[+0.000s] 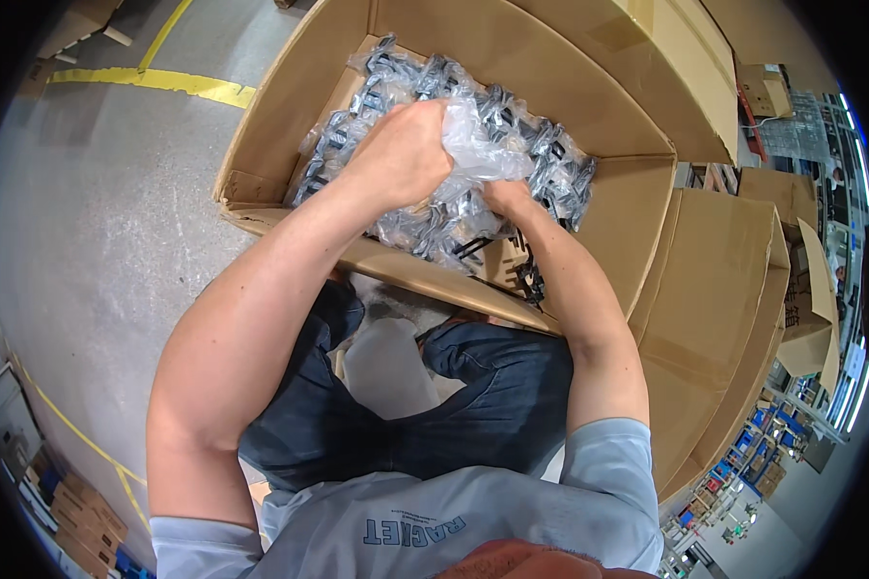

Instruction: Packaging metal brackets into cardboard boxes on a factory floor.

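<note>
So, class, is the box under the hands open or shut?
Open. You can see down into the box: its inner walls and the bagged parts inside show.

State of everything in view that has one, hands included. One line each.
Left hand: closed in a fist on the clear plastic.
Right hand: partly hidden by the plastic; grip can't be told.
Clear plastic: bunched, crumpled.
Large carton: open, partly filled.
Bagged parts: piled in the large carton, wrapped.
Black piece: near the carton's front wall; wrapping unclear.
Far-right carton: flaps open.
</note>
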Action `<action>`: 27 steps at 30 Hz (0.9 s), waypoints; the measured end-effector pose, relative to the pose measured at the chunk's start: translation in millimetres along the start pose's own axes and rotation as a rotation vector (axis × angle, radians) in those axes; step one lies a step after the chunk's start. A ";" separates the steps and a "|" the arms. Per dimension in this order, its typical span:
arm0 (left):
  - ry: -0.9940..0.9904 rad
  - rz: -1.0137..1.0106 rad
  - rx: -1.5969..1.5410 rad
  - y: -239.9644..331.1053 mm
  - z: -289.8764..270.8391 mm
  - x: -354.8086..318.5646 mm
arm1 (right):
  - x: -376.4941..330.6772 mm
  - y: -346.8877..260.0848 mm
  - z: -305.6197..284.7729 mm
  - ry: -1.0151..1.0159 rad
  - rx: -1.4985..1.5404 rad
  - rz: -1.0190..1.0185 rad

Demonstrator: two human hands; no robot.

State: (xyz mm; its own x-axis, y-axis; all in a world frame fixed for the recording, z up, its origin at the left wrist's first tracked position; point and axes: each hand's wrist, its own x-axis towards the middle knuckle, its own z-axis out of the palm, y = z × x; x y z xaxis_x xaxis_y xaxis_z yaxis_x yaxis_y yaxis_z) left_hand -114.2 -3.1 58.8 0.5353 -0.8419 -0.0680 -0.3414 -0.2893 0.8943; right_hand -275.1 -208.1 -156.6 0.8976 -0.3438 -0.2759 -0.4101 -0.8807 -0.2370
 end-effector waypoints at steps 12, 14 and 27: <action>-0.003 -0.030 0.064 8.7 -0.7 -2.7 | -49.7 -27.3 -78.9 -0.027 -0.183 -0.010; -0.005 -0.023 0.036 8.6 -1.0 -3.2 | -48.4 -19.7 -92.6 0.064 -0.061 0.031; -0.105 -0.105 0.073 -3.8 2.6 1.4 | -108.5 -38.4 -173.8 -0.144 0.321 0.130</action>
State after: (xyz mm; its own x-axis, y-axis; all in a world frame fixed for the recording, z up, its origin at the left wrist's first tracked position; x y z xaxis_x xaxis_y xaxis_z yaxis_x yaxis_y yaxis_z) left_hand -114.2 -4.4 54.2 0.4891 -0.8469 -0.2088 -0.3449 -0.4077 0.8455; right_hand -328.7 -193.7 44.3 0.8119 -0.3767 -0.4461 -0.5698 -0.6776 -0.4649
